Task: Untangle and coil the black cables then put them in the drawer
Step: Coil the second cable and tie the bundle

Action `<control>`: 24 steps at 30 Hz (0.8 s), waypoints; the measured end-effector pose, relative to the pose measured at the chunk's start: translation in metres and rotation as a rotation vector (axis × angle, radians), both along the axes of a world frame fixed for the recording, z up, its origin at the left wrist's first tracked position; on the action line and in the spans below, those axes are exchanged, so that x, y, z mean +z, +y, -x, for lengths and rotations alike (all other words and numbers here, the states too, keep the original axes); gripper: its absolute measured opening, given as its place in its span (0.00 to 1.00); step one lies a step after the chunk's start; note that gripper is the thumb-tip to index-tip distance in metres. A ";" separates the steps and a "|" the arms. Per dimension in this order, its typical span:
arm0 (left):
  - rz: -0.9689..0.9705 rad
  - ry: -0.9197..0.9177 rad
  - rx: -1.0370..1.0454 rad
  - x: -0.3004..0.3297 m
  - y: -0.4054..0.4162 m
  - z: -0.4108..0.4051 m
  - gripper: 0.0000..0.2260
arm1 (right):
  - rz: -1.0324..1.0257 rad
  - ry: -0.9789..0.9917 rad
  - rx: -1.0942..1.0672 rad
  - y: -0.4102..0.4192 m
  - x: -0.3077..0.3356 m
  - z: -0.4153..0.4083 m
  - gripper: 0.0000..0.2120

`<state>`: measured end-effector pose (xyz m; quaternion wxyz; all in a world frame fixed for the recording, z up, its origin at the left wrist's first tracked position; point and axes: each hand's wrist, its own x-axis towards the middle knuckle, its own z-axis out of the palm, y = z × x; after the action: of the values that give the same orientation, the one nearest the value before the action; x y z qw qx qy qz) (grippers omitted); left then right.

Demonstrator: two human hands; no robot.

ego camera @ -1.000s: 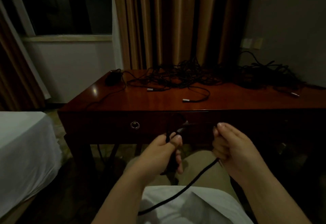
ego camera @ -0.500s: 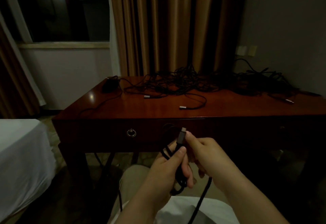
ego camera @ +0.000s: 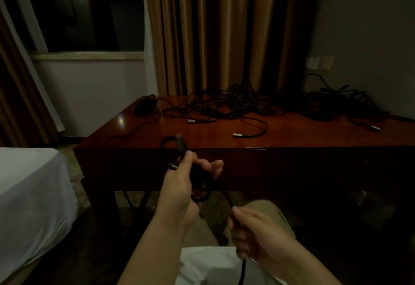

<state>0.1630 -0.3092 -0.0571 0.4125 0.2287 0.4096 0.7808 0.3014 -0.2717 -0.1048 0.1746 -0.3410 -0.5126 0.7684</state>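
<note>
A white bed (ego camera: 29,194) is seen at the left edge, beside the wooden desk (ego camera: 224,138) where tangled black cables (ego camera: 235,105) are spread. Before the desk, a cable (ego camera: 199,186) is gripped in loops by the left hand (ego camera: 182,186), its plug (ego camera: 180,143) pointed upward. The cable's loose length is pinched lower down by the right hand (ego camera: 258,235), run roughly vertically toward the lap

A dim hotel-style bedroom: a polished wooden desk (ego camera: 224,136) stands before tan curtains (ego camera: 224,30), a white-sheeted bed (ego camera: 29,194) left of it, a dark window (ego camera: 89,10) behind.
</note>
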 end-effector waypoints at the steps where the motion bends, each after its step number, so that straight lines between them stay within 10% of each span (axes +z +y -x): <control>1: -0.053 -0.047 0.028 0.007 0.000 0.002 0.15 | -0.026 -0.038 0.026 -0.002 -0.001 0.002 0.17; 8: 0.178 0.710 0.225 0.003 0.005 0.020 0.04 | -0.880 -0.614 0.126 0.005 0.044 -0.018 0.16; 13: 0.468 1.142 -0.001 -0.013 0.006 0.005 0.32 | -1.191 -0.690 0.106 -0.005 0.083 -0.032 0.08; 17: 0.423 1.039 -0.373 -0.025 0.003 -0.014 0.45 | -1.203 -0.429 -0.043 0.000 0.088 -0.028 0.08; 21: 0.363 0.952 -0.696 -0.016 -0.004 -0.024 0.02 | -1.106 -0.256 -0.203 0.015 0.077 -0.024 0.10; 24: 0.390 0.824 -0.612 -0.021 -0.002 -0.027 0.06 | -1.183 -0.281 -0.378 0.023 0.061 -0.020 0.10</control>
<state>0.1902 -0.3112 -0.0776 0.4611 0.5436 0.5891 0.3808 0.3210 -0.2486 -0.0435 0.3970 -0.3693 -0.7993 0.2593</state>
